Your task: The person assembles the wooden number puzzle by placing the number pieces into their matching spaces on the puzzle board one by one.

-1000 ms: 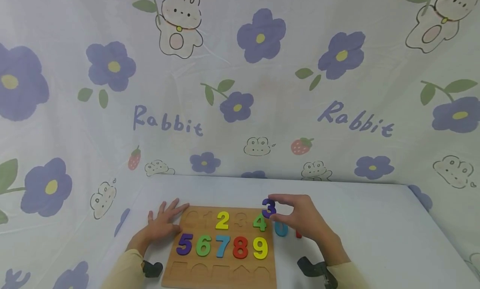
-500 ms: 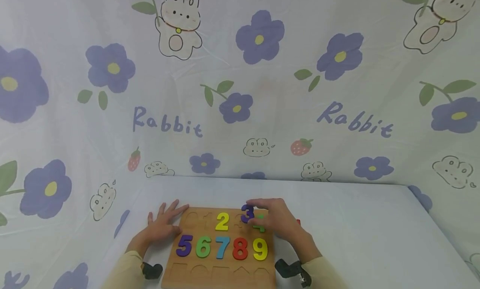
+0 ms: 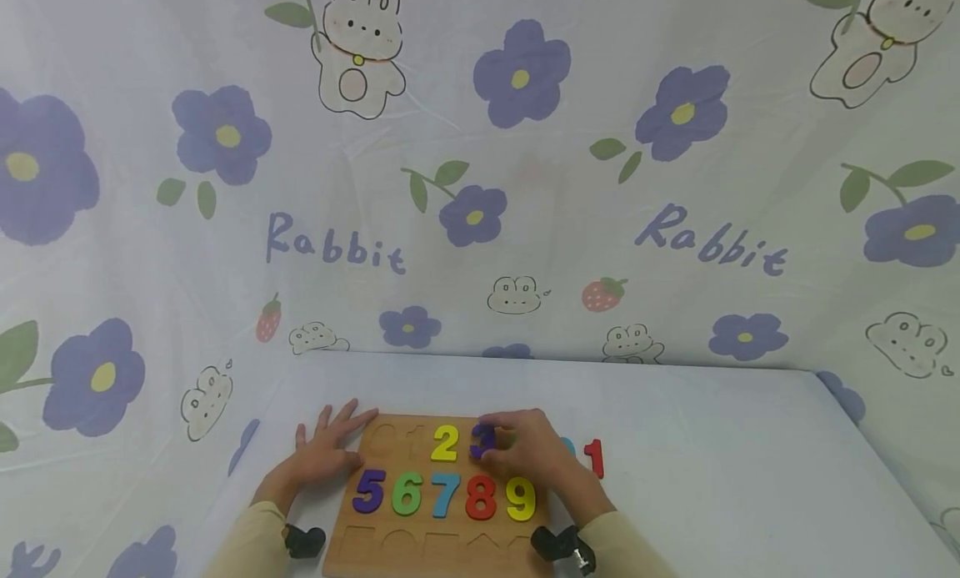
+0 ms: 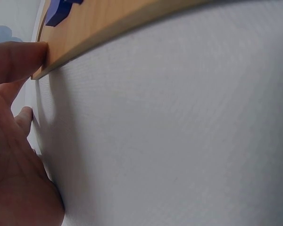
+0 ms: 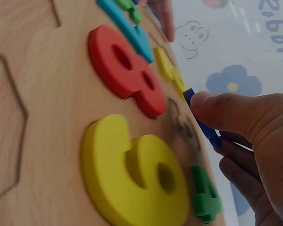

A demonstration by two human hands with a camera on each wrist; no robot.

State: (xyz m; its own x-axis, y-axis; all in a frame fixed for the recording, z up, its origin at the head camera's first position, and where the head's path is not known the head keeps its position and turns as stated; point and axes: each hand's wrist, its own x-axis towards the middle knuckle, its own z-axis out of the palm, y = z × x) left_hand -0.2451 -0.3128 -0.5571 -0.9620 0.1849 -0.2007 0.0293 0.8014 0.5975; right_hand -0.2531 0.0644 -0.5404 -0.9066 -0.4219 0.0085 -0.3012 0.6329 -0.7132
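Note:
My right hand (image 3: 528,449) pinches a dark blue number 3 (image 5: 203,121) between thumb and fingers, just above its matching recess (image 5: 181,125) in the top row of a wooden number board (image 3: 438,553). A green 4 (image 5: 205,195) sits beside that recess, mostly covered by the hand in the head view. Left of the 3 lies a yellow 2 (image 3: 445,443). With fingers spread, my left hand (image 3: 318,453) rests at the board's upper left edge, its thumb (image 4: 19,61) touching the edge.
The board's second row holds 5, 6, 7, a red 8 (image 3: 481,496) and a yellow 9 (image 3: 521,499). On the white table (image 3: 720,478), right of the board, lie a red 1 (image 3: 594,458) and a partly hidden blue 0 (image 3: 569,445). A patterned cloth (image 3: 555,169) hangs behind.
My right hand has carried the 3 leftward from the board's upper right corner and lowered it over the 3 recess. The left hand has stayed in place.

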